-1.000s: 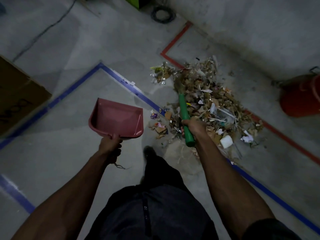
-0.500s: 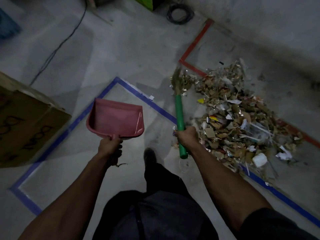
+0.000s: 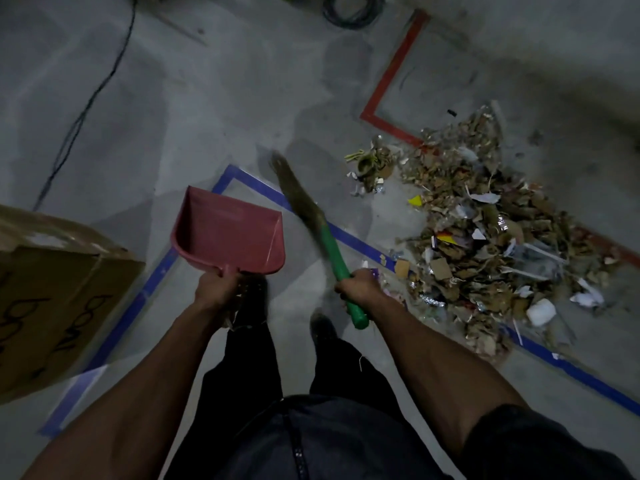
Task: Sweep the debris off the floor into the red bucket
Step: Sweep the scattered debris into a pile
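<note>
A heap of debris (image 3: 485, 233), paper scraps, cardboard bits and dry leaves, lies on the concrete floor at the right. My right hand (image 3: 358, 285) grips the green handle of a small broom (image 3: 332, 254); its brown bristles (image 3: 294, 188) point up and left, away from the heap and blurred. My left hand (image 3: 216, 287) holds a red dustpan (image 3: 230, 233) by its handle, lifted above the floor, left of the broom, with nothing in it. The red bucket is out of view.
A cardboard box (image 3: 52, 292) stands at the left. Blue tape (image 3: 349, 237) and red tape (image 3: 391, 84) mark lines on the floor. A black cable (image 3: 86, 109) runs at the upper left and a coiled cable (image 3: 349, 12) lies at the top. My legs and shoes (image 3: 322, 327) are below.
The broom has swung left, out of the debris heap, its bristles now over the blue tape. The view has shifted left, so the red bucket has left the frame and the box has come nearer.
</note>
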Demonstrator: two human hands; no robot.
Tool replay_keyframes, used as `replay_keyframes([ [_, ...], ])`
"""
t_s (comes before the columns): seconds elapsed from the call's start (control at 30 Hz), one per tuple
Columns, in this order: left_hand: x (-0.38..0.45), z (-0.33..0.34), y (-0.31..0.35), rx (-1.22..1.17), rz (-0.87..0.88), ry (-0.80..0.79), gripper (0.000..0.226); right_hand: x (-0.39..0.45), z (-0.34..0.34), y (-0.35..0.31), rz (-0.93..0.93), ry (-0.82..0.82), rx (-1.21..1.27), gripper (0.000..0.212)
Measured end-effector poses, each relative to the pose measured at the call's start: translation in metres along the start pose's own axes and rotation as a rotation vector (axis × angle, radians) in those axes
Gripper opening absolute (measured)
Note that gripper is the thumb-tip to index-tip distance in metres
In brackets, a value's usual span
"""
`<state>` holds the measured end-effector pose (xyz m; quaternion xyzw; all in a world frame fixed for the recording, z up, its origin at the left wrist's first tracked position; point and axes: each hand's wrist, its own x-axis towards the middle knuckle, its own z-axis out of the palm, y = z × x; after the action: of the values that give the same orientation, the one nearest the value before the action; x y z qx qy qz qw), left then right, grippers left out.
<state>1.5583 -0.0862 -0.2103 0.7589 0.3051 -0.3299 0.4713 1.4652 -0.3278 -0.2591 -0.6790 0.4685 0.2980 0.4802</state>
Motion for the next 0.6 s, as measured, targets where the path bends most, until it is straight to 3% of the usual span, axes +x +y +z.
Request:
replay_keyframes([
  [0.17, 0.052, -0.025, 0.034, 0.063, -0.024, -0.092, 0.022, 0.022, -0.01, -0.026, 0.133, 0.17, 0.299, 0.013],
  [0.3, 0.083, -0.047, 0.067, 0.119, -0.029, -0.143, 0.025, 0.013, 0.009, -0.052, 0.107, 0.253, 0.46, 0.007],
  [0.47, 0.113, -0.067, 0.108, 0.191, -0.009, -0.192, 0.027, -0.004, 0.063, -0.088, 0.053, 0.216, 0.408, 0.018],
  [0.6, 0.133, -0.072, 0.134, 0.198, -0.003, -0.228, 0.026, 0.024, 0.078, -0.12, 0.077, 0.13, 0.416, 0.011],
])
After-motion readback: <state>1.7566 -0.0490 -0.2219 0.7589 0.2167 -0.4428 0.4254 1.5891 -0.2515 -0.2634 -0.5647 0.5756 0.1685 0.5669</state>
